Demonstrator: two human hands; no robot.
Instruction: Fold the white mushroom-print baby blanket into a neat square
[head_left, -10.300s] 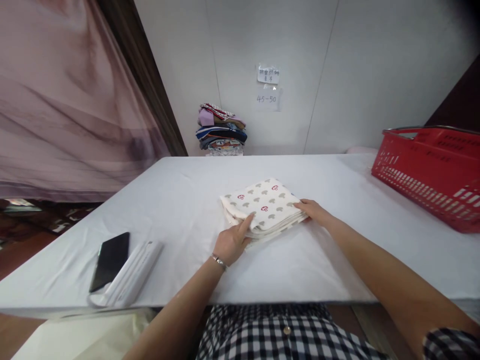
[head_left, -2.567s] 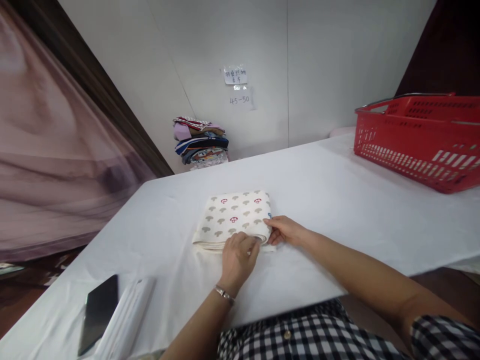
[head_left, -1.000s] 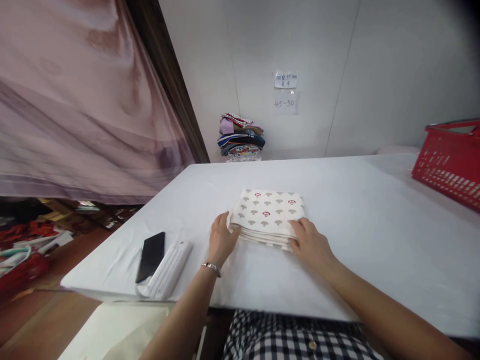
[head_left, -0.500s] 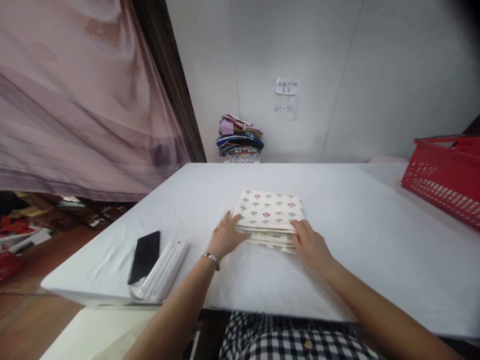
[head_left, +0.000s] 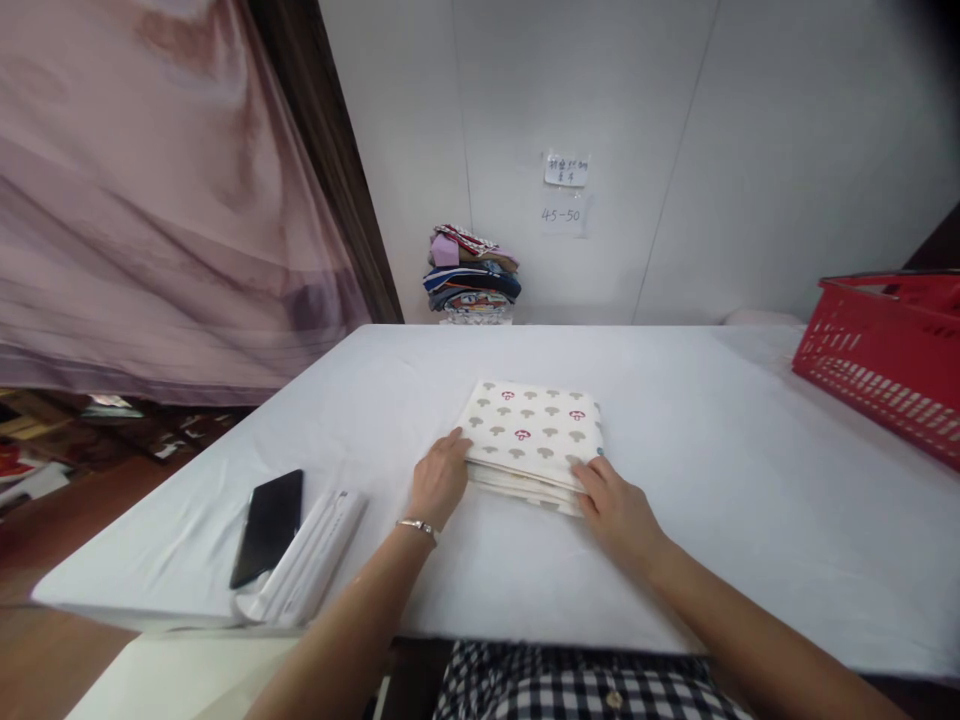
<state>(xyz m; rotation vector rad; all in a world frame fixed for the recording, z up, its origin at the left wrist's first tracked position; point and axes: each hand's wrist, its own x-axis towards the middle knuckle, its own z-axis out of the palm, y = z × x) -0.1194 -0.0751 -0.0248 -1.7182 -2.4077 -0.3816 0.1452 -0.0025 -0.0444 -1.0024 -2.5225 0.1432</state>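
A folded cream cloth point(head_left: 529, 425) printed with grey and red mushrooms lies in several layers on the white-covered table. At its left near corner, my left hand point(head_left: 440, 482) grips the layers, a silver bracelet on the wrist; the thumb is mostly hidden. My right hand point(head_left: 619, 505) closes on the right near corner, fingers on top and the thumb by the layered front edge. Between my hands the front folds show, slightly uneven.
On the table's left lie a black phone point(head_left: 268, 527) and a white, long plastic device point(head_left: 306, 560). A stack of folded fabrics point(head_left: 472, 275) sits by the back wall under paper notes point(head_left: 566, 190). A red plastic basket point(head_left: 885, 350) stands at right. Pink curtain point(head_left: 150, 200) hangs left.
My left hand's fingers have drawn together at the cloth's left corner, where they were spread before. The top layer's front edge now lies nearer to me. The view has shifted slightly.
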